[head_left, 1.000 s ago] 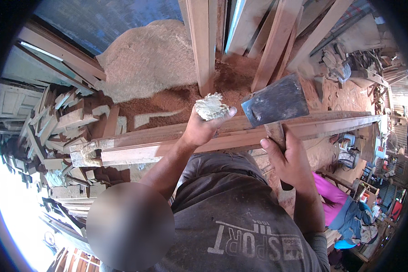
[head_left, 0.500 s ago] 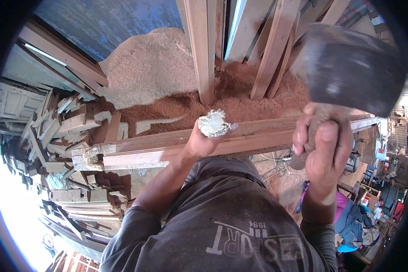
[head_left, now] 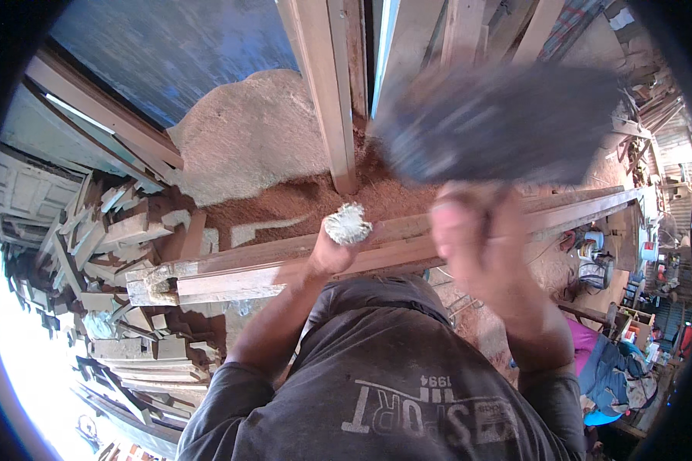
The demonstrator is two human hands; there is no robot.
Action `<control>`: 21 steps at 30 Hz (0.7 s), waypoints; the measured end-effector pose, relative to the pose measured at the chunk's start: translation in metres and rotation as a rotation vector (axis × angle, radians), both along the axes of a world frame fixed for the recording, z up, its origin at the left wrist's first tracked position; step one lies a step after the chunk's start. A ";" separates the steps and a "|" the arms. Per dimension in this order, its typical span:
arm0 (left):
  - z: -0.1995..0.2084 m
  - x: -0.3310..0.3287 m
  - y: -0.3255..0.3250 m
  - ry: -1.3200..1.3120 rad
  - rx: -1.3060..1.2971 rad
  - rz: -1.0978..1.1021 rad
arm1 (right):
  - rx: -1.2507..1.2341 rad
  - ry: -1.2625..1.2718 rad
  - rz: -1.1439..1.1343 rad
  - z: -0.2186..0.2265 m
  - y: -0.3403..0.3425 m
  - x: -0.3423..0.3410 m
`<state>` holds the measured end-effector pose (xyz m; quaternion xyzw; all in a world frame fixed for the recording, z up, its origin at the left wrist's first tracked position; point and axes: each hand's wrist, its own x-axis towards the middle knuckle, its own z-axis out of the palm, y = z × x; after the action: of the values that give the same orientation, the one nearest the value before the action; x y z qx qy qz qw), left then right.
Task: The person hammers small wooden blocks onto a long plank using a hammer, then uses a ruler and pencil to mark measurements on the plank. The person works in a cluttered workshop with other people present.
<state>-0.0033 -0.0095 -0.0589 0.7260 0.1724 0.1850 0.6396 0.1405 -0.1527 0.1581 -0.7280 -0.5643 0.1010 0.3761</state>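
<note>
My left hand (head_left: 332,256) is wrapped round an upright chisel (head_left: 347,223). Only the pale, frayed butt of its handle shows above the fist; the blade is hidden below. A long wooden beam (head_left: 227,286) lies crosswise beneath it, with a rough notch near its left end. My right hand (head_left: 480,234), smeared by motion, grips a big dark mallet (head_left: 504,127) by its handle. The blurred mallet head is up and to the right of the chisel's butt, apart from it in the picture.
Tall planks (head_left: 323,92) stand in red-brown sawdust (head_left: 284,192) beyond the beam. A heap of wood offcuts (head_left: 123,230) fills the left side. At the right lie a cluttered bench area and a dark blue and magenta cloth bundle (head_left: 600,357).
My right hand has swung the mallet leftward, closer to the chisel. My left hand still holds the chisel and appears slightly lower and further left as the whole view shifts.
</note>
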 end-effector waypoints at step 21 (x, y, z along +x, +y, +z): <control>0.041 0.000 0.017 0.161 -0.009 0.102 | -0.553 0.806 -0.282 -0.068 -0.059 0.076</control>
<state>-0.0035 0.0079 -0.0182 0.7260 0.2606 0.1578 0.6165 0.2167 -0.2119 0.0900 -0.7726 -0.2228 0.4678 0.3669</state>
